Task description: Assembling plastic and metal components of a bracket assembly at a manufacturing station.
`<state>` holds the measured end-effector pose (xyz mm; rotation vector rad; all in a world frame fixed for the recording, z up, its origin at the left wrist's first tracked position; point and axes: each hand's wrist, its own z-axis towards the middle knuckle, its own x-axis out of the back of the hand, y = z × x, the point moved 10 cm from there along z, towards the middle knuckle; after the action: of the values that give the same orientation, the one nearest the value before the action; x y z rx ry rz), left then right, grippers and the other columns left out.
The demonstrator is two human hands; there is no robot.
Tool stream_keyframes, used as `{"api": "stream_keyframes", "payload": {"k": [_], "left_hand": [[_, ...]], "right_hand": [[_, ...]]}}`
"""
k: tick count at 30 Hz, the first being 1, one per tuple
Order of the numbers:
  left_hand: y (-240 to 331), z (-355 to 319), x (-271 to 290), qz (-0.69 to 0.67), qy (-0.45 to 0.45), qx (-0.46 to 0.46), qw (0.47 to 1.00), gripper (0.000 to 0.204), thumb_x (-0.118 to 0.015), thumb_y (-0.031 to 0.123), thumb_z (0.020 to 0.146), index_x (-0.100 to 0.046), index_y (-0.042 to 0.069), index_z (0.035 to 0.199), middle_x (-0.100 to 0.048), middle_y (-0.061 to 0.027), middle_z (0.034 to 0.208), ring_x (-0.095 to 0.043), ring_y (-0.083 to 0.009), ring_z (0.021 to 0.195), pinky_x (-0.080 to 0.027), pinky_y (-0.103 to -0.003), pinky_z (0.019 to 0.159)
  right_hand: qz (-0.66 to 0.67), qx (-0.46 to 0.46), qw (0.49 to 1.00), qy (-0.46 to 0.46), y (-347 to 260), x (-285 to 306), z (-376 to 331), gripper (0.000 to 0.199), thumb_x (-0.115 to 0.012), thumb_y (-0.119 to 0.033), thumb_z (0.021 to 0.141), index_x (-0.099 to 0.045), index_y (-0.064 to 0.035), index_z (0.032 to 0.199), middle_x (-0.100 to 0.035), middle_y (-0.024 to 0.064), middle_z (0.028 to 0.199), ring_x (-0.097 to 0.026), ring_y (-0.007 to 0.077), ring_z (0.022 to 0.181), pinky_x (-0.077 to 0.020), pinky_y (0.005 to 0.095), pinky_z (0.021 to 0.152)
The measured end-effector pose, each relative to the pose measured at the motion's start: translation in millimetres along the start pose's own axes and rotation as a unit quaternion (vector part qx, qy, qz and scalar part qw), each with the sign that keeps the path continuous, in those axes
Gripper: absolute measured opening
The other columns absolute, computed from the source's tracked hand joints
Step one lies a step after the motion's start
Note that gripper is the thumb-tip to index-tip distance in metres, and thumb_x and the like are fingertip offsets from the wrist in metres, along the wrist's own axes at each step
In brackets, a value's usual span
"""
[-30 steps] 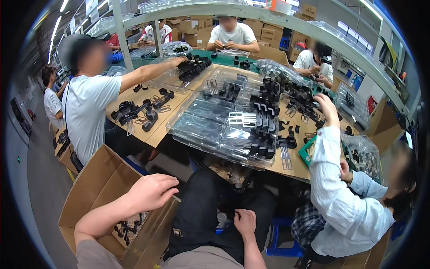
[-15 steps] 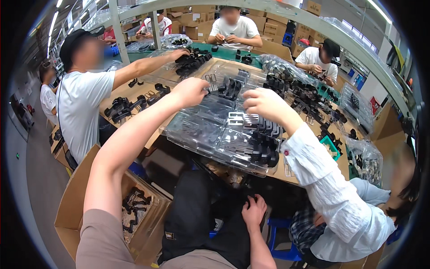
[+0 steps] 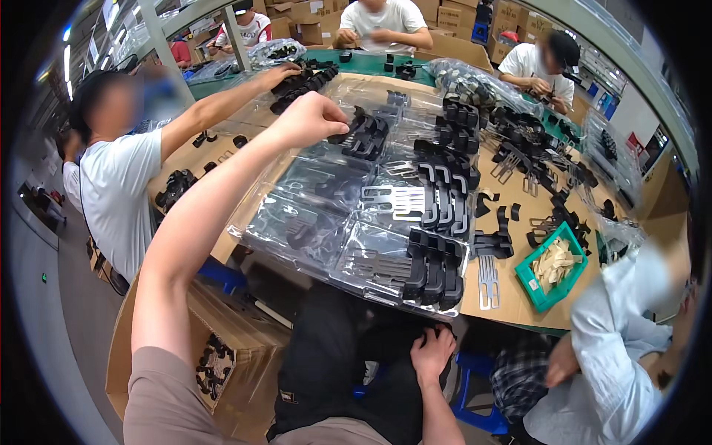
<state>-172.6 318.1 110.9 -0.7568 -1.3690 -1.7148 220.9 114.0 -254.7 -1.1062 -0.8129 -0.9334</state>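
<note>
My left hand (image 3: 315,120) reaches over a clear plastic tray (image 3: 256,231) on the table. Its thumb and fingers are closed in a pinch at a black part with metal prongs (image 3: 343,139), beside similar black parts (image 3: 368,136) in a far compartment; the fingers partly hide the grip. My right hand (image 3: 432,352) lies on my right thigh, fingers stretched out, holding nothing. Nearer in the tray, black curved parts (image 3: 443,194) with flat silver prongs stand in a row. Another row of black parts (image 3: 434,267) fills the near right compartment.
Right of the tray lie a loose pronged part (image 3: 489,278) and a green bin (image 3: 550,293) of small beige pieces. A co-worker's arm (image 3: 222,107) reaches in from the left; another person's sleeve (image 3: 623,311) is at right. A cardboard box (image 3: 248,363) with black parts stands low left.
The right-hand co-worker's arm has drawn back from over the tray, uncovering the green bin. My left hand stays near the far compartment's parts; my right hand stays on my thigh. The view has shifted.
</note>
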Motion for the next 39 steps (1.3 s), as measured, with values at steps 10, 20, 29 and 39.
{"api": "stream_keyframes", "payload": {"k": [10,20,29,39], "left_hand": [[-18.8,6.0,-31.4,-0.076,-0.144,0.051,0.985,0.012,-0.075,0.006,0.090,-0.078,-0.004,0.096,-0.073,-0.0046,0.078,-0.063,-0.0104,0.065,-0.051,-0.025,0.063],[36.7,-14.8,-8.0,0.029,0.035,-0.050,0.998,0.017,-0.070,0.004,0.091,-0.077,-0.004,0.104,-0.077,-0.0088,0.092,-0.068,-0.0173,0.075,-0.054,-0.030,0.070],[135.3,-36.3,-26.1,0.044,0.050,-0.261,0.963,0.019,-0.068,0.006,0.090,-0.078,-0.002,0.104,-0.078,-0.0122,0.101,-0.072,-0.0271,0.081,-0.057,-0.036,0.075],[301.9,-30.9,-177.8,0.254,-0.240,-0.378,0.858,0.017,-0.068,0.005,0.080,-0.080,0.007,0.092,-0.078,-0.0134,0.092,-0.072,-0.0361,0.077,-0.058,-0.045,0.069]], "right_hand": [[-0.034,-0.026,0.998,-0.042,14.1,-14.5,0.0,0.025,-0.065,-0.018,0.083,-0.074,-0.0032,0.101,-0.057,0.0189,0.116,-0.051,0.0378,0.107,-0.0401,0.0444,0.102],[-0.044,-0.034,0.998,-0.032,11.7,-9.7,0.7,0.026,-0.064,-0.018,0.084,-0.073,-0.0038,0.103,-0.056,0.0187,0.116,-0.050,0.0373,0.108,-0.0403,0.0439,0.102],[-0.031,-0.043,0.999,-0.004,15.7,-3.7,-2.0,0.024,-0.065,-0.018,0.083,-0.074,-0.0061,0.101,-0.058,0.0155,0.114,-0.053,0.0353,0.108,-0.0408,0.0429,0.101],[-0.019,-0.035,0.999,0.003,6.2,-0.8,0.2,0.024,-0.065,-0.017,0.082,-0.075,-0.0073,0.102,-0.060,0.0147,0.118,-0.054,0.0342,0.110,-0.0409,0.0430,0.101]]}}
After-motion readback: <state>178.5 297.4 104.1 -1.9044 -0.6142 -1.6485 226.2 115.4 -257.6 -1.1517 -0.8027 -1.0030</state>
